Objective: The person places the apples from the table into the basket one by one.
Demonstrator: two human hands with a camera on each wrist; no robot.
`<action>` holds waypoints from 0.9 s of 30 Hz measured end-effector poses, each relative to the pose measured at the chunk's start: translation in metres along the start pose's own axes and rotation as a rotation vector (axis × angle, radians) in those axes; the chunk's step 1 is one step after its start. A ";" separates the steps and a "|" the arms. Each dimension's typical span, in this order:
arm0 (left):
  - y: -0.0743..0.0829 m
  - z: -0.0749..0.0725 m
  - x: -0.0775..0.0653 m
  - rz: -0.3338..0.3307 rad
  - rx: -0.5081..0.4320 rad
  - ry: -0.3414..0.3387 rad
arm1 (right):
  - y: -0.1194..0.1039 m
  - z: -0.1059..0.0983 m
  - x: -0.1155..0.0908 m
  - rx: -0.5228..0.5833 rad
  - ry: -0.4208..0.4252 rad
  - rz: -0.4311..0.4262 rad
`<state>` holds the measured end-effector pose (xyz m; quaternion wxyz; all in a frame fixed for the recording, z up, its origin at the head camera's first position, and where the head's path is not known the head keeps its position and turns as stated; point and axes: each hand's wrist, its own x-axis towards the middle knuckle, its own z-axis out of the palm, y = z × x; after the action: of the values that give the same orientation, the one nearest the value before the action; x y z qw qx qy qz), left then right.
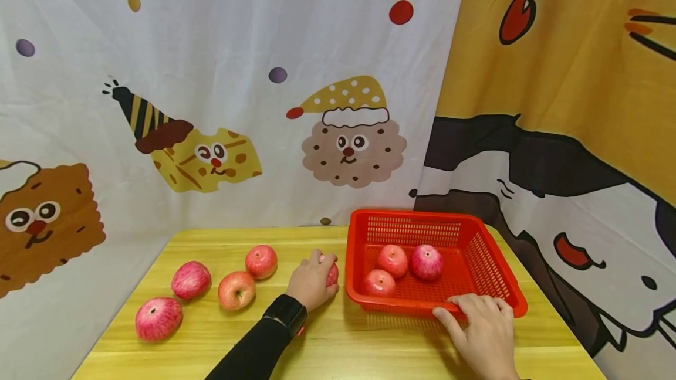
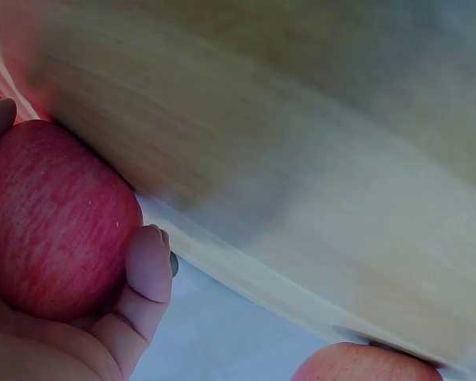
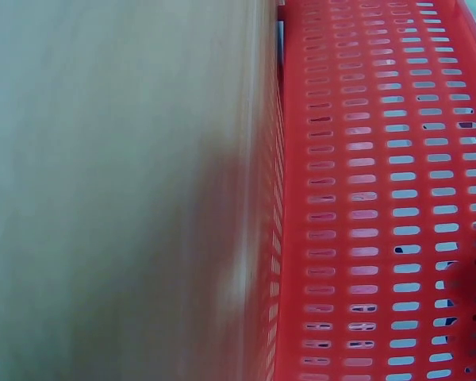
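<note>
My left hand (image 1: 311,283) curls round a red apple (image 1: 332,275) on the table, just left of the red plastic basket (image 1: 435,308). In the left wrist view, the thumb and fingertips press into the sides of this streaky apple (image 2: 59,222). My right hand (image 1: 484,333) grips the basket's near rim toward its right end, fingers over the edge and thumb at the front. Inside the basket lie three apples: a pinkish one (image 1: 392,260), a darker striped one (image 1: 426,262) and one near the front left corner (image 1: 379,283). The right wrist view shows the slotted basket wall (image 3: 381,190).
Several more apples rest on the left of the wooden table (image 1: 211,345): a dark striped one (image 1: 159,319), another behind it (image 1: 191,280), a yellowish-red one (image 1: 237,290) and a red one (image 1: 261,261). A cartoon-printed curtain (image 1: 227,34) hangs behind the table.
</note>
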<state>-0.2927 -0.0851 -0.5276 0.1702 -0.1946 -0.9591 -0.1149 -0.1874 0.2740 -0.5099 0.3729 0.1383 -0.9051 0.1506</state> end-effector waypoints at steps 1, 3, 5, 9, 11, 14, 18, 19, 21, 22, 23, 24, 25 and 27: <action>0.001 -0.001 0.000 -0.002 -0.002 -0.010 | 0.000 0.000 0.000 0.000 0.001 0.000; 0.002 -0.002 -0.001 -0.003 -0.003 -0.024 | 0.000 0.000 0.000 0.004 0.002 -0.002; 0.003 -0.003 -0.002 0.000 -0.006 -0.030 | 0.001 0.001 0.000 0.007 0.007 -0.007; 0.002 -0.001 -0.004 0.013 -0.008 -0.031 | 0.000 0.001 0.000 0.016 0.031 -0.027; 0.002 -0.002 -0.005 0.017 -0.014 -0.039 | -0.001 0.001 0.001 0.016 0.042 -0.034; 0.000 -0.004 -0.006 0.032 -0.023 -0.058 | -0.002 0.001 0.002 0.013 0.043 -0.036; -0.002 -0.007 -0.009 0.038 -0.075 -0.086 | -0.002 0.001 0.001 0.014 0.037 -0.029; -0.002 -0.009 -0.009 0.033 -0.099 -0.087 | -0.002 0.001 0.001 0.013 0.033 -0.027; -0.002 -0.012 -0.010 -0.007 -0.148 -0.064 | -0.002 0.001 0.001 0.014 0.025 -0.022; 0.000 -0.014 -0.009 -0.037 -0.170 -0.035 | -0.002 0.001 0.000 0.013 0.020 -0.019; 0.001 -0.017 -0.008 -0.073 -0.200 0.006 | -0.002 0.001 0.000 0.012 0.014 -0.016; 0.003 -0.020 -0.006 -0.108 -0.228 0.061 | -0.001 0.001 0.000 0.011 0.008 -0.013; 0.006 -0.025 -0.003 -0.141 -0.257 0.124 | -0.001 0.000 0.000 0.010 0.005 -0.012; 0.013 -0.035 0.003 -0.188 -0.342 0.255 | 0.000 0.000 0.000 0.008 0.001 -0.008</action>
<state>-0.2804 -0.0819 -0.4927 0.2431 -0.1144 -0.9103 -0.3149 -0.1872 0.2737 -0.5104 0.3734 0.1433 -0.9037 0.1528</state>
